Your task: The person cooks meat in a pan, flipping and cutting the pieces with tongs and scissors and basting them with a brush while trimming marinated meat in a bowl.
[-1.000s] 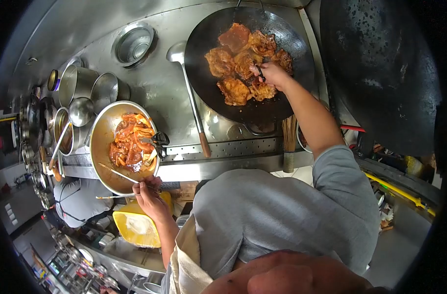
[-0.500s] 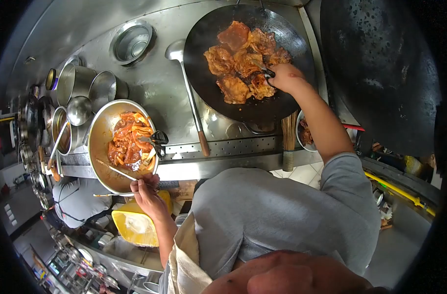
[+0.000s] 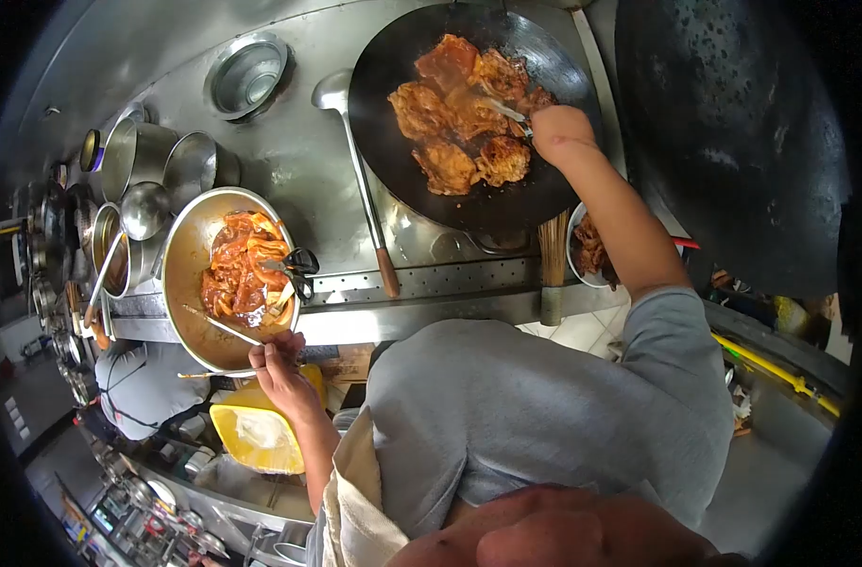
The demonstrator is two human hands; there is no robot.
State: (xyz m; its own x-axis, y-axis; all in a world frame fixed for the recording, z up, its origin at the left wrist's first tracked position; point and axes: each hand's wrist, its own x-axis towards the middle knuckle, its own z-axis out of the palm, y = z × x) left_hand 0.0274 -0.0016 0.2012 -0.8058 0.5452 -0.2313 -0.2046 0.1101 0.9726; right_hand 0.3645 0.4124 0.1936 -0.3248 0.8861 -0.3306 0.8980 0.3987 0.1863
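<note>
My right hand (image 3: 561, 132) is closed round a metal tool (image 3: 508, 111) with a dark grip, its tip over the browned meat pieces (image 3: 448, 168) in a large black wok (image 3: 384, 156). Several pieces lie there, one redder at the top. My left hand (image 3: 281, 370) is closed on chopsticks (image 3: 225, 328) at the near rim of a metal bowl (image 3: 179, 312). Red marinated meat (image 3: 242, 265) fills the middle of that bowl. Black-handled scissors (image 3: 301, 265) rest on its right side, their blades in the meat.
A long ladle (image 3: 359, 180) lies left of the wok. Pots (image 3: 133, 156) and a round metal basin (image 3: 249, 76) stand further left. A bamboo brush (image 3: 553, 274) and a bowl of meat (image 3: 587, 250) are beside the wok. Another person (image 3: 147, 387) is at lower left.
My right hand has moved across the wok to its right side, and the tool's tip now shows over the meat. The whole view has shifted slightly. My left hand stays at the bowl.
</note>
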